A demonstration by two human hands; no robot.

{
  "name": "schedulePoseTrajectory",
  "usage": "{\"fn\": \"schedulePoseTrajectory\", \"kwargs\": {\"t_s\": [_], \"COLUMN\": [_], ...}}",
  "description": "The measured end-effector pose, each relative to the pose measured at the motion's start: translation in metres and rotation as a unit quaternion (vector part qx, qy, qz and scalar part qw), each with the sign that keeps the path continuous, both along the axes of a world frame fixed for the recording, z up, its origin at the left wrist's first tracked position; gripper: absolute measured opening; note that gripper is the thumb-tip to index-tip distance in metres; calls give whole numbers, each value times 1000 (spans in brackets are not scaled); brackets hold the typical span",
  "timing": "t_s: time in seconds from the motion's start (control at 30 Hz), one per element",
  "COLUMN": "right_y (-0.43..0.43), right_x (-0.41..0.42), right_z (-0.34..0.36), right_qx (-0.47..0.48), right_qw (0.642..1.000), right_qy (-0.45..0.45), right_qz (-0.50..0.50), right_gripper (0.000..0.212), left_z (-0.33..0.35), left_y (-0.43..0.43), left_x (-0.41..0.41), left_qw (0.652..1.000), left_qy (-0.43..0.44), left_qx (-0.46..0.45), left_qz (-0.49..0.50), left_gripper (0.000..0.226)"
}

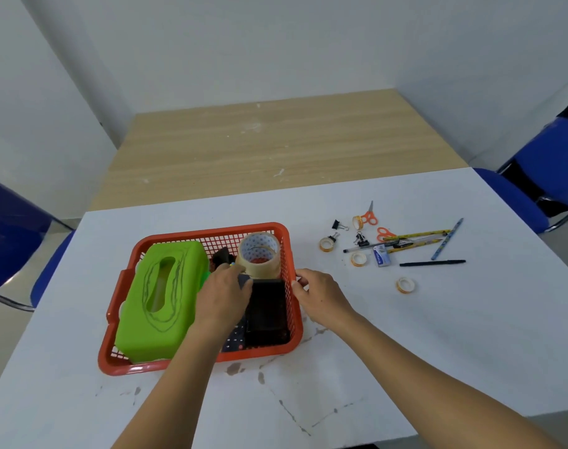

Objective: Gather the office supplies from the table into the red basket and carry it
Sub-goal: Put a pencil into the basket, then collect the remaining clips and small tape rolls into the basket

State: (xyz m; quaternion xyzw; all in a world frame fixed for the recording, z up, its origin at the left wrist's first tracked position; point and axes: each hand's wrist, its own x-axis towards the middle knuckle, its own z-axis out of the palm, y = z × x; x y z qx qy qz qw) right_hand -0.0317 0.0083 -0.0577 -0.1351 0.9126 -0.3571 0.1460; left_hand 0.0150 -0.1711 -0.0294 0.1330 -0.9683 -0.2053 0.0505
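Reaching our left hand point(222, 294) into red basket point(285, 254) holding green tissue box point(159, 299), tape roll point(259, 254), black case point(267, 307), fingers closed on a small item, our right hand point(319, 294) gripping basket's rim.

Small blue-and-white box point(381, 255) with blue print, too blurred to read, possibly a brand name, no other legible text

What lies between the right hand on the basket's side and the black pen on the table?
In the head view, only one small tape roll lies between the right hand and the black pen; otherwise bare white table.
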Motion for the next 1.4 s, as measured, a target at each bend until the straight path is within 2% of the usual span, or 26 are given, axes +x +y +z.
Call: {"fn": "schedulePoseTrajectory", "kwargs": {"t_s": [0.13,0.27,0.37,0.73,0.87,0.97,1.13,1.3,1.4], "right_y": [15,39,60,110,112,114,114,114,110], "right_x": [-15,-40,-60,-127,-139,-142,-142,-143,-139], "right_z": [4,4,-1,-33,-48,-61,-70,-64,-56], "right_qx": [18,38,62,216,253,274,285,278,265], "right_qw": [1000,998,996,971,963,960,956,958,962], "right_qy": [18,40,49,104,85,58,60,68,59], "right_qz": [-6,-30,-42,5,25,28,31,31,19], "right_gripper": [38,39,37,42,50,58,61,58,60], "left_z": [4,-5,-12,-65,-79,-87,-91,-81,-65], "left_y": [33,71,89,127,134,138,140,140,139], "left_x": [-29,-59,-81,-157,-167,-172,-176,-172,-164], "left_qw": [989,979,974,986,989,990,992,994,994], "left_qy": [64,72,69,-68,-104,-120,-109,-66,-12], "left_qx": [114,153,180,116,59,31,42,81,103], "left_qz": [-65,-117,-121,-95,-84,-72,-49,-44,-36], "left_gripper": [26,28,29,46,52,47,31,36,37]}}
